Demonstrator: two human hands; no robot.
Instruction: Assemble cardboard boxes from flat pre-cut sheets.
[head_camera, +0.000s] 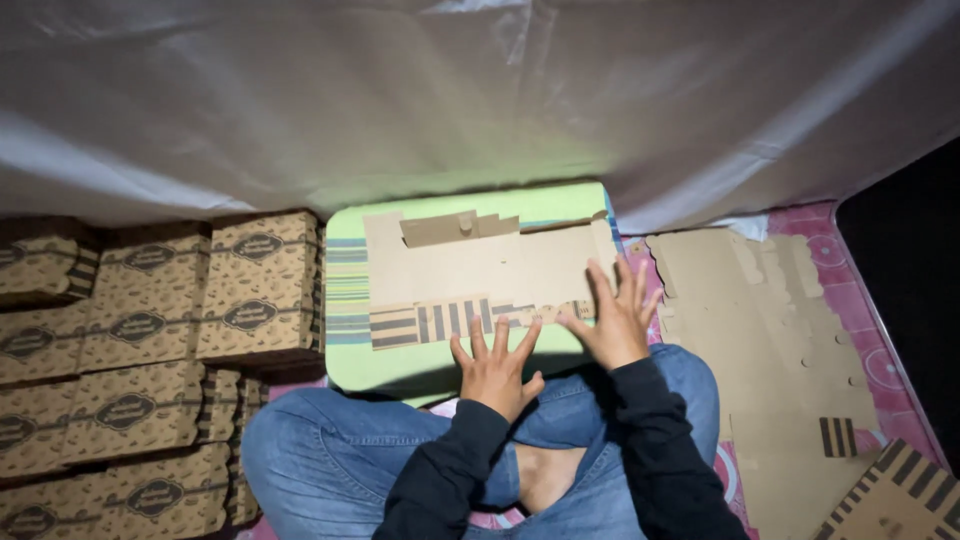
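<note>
Head view: hands (555, 345) spread flat on cardboard blank (480, 275); blank's near edge hidden beneath.

The person wears dark long sleeves (640, 450) reaching the wrists at six o'clock, blue jeans (330, 460), and no shoes: one bare foot (545, 475).
</note>
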